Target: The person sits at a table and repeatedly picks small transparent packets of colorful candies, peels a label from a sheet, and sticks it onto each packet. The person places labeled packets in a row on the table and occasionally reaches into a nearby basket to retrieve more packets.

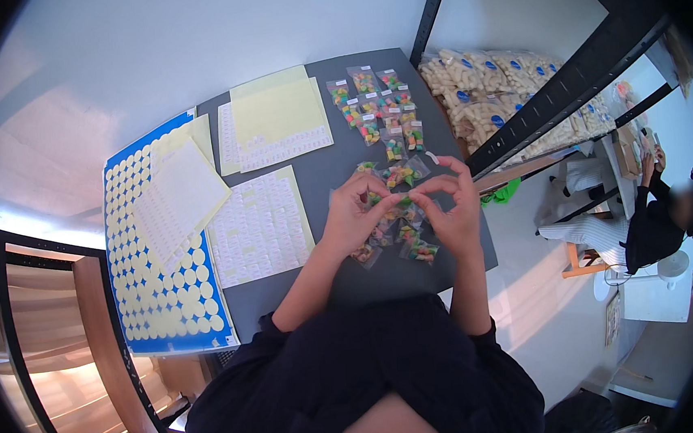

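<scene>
My left hand (355, 216) and my right hand (455, 217) meet over the table, their thumbs and fingers pinching the top of a small clear plastic bag (404, 200). Part of this bag is hidden by my fingers. A small white label (432, 158) sticks to a raised fingertip of my right hand. Around and under my hands lie several bags of colourful small pieces (421, 251), on which I see no white labels. Farther back, a group of similar bags (364, 81) bears white labels with writing too small to make out.
The dark grey table (279, 292) carries label sheets (259, 229) and backing paper (274, 109) left of my hands. A blue sheet with round pale stickers (163, 292) lies farther left. A black metal shelf (556, 90) at right holds bags of pale pieces (494, 76). Another person (659, 228) sits beyond.
</scene>
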